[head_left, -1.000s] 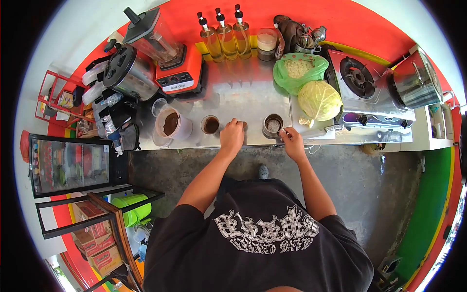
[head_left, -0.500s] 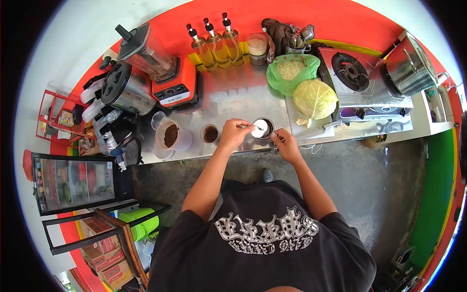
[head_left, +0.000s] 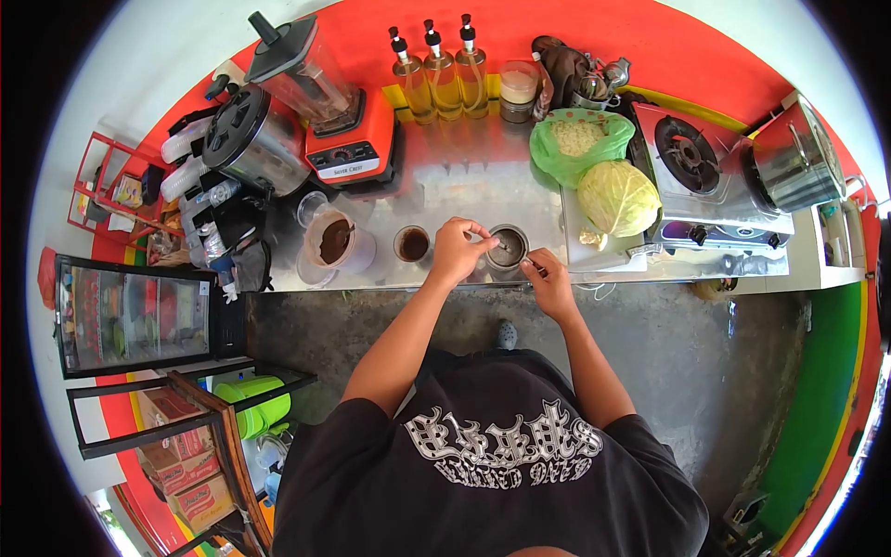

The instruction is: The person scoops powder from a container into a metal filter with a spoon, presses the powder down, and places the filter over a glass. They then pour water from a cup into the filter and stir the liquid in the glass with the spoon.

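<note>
A small round metal cup (head_left: 507, 248) stands near the front edge of the steel counter. My left hand (head_left: 461, 249) is at its left rim, fingers pinched on something too small to make out. On the cup's right side, my right hand (head_left: 549, 278) has thumb and fingers closed at the rim; what they grip is partly hidden. A glass with dark brown contents (head_left: 411, 244) stands left of my left hand. Farther left is a clear plastic tub (head_left: 351, 257) holding brown powder.
A red blender (head_left: 348, 153) and a steel pot with black lid (head_left: 264, 148) stand back left. Pump bottles (head_left: 444, 85) line the wall. A cabbage (head_left: 618, 198), a green bag (head_left: 580, 139) and a gas stove (head_left: 715, 176) are on the right.
The white round piece seen by my left fingers over the cup no longer shows, and the cup's inside is now visible. The whole view has shifted slightly.
</note>
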